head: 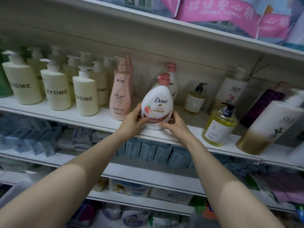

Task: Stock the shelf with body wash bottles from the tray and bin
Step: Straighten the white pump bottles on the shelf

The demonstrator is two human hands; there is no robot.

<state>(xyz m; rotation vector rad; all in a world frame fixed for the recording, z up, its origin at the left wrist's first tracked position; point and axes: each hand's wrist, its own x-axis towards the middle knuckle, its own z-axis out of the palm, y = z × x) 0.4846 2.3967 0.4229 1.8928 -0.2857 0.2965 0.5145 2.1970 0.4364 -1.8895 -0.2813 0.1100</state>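
Note:
A white Dove body wash bottle (157,102) with a pink cap stands upright near the front edge of the white shelf (102,124). My left hand (133,120) grips its lower left side and my right hand (175,123) grips its lower right side. A second Dove bottle (172,79) stands right behind it. No tray or bin is clearly in view.
Several cream ZYOME pump bottles (56,91) fill the shelf's left part, then a pink bottle (120,96). To the right stand two yellow pump bottles (217,127), Olay bottles (269,127) and a purple bottle (263,106). Lower shelves hold blue packets (153,152).

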